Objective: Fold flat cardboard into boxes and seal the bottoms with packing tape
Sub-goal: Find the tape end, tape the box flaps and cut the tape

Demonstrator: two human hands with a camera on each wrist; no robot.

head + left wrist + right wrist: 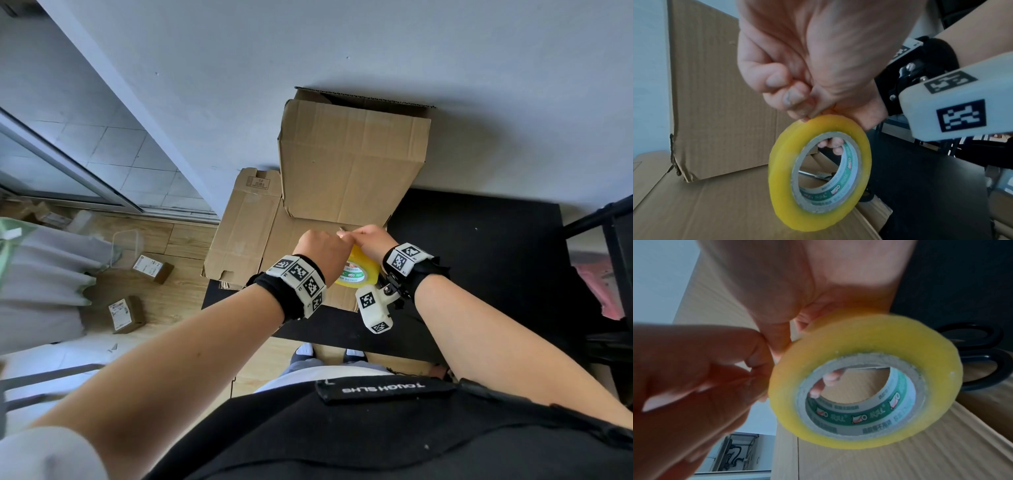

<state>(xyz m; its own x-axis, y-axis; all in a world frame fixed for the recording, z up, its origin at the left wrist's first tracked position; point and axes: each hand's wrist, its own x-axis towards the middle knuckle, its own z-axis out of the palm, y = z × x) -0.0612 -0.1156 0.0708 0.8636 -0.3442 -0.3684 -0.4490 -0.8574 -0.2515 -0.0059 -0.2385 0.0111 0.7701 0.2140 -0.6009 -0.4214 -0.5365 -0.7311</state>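
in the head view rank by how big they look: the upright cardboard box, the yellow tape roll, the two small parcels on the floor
1. upright cardboard box
2. tape roll, partly hidden by the hands
3. two small parcels, alike in size; farther from the camera, so their place below the roll is unsure

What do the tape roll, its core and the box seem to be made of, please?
Tape roll: translucent yellowish plastic film, glossy, wound in smooth layers. Its core: grey-brown paperboard, judging by the rough, fibrous edge, with a green and white printed liner inside. Box: brown corrugated cardboard, matte; fine ribbing shows on its face, and fluting along the top edge.
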